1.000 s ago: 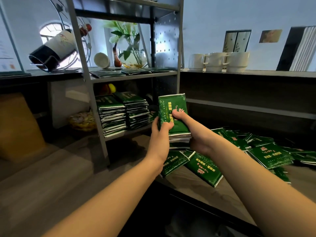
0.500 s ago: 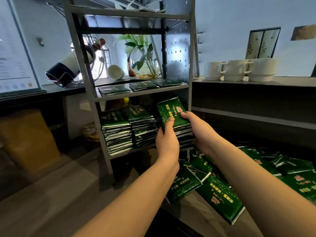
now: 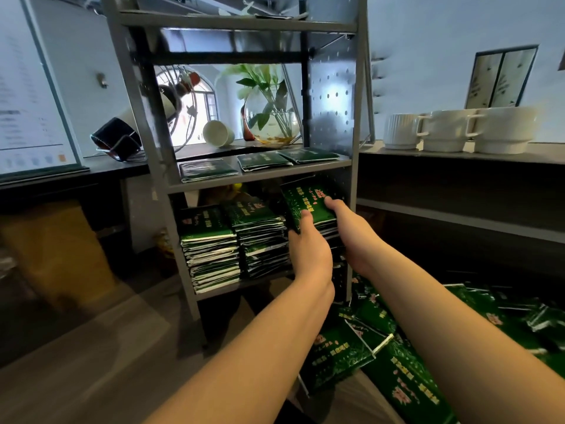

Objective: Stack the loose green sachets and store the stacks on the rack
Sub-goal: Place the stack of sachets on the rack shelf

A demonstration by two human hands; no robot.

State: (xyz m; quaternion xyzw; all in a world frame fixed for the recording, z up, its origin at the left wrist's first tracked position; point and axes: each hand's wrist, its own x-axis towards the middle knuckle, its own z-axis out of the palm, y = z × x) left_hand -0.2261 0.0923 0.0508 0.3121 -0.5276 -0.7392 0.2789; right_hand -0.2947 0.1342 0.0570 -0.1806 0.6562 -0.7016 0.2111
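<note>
Both hands hold one stack of green sachets inside the rack's lower shelf, right of two stored stacks: left hand and right hand grip its sides. Loose sachets litter the desk.

Pale wall, arched window, wooden counter

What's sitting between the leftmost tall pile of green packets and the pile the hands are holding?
One more sachet stack stands there on the rack's lower shelf, between the left stack and the held stack, in the head view.
</note>
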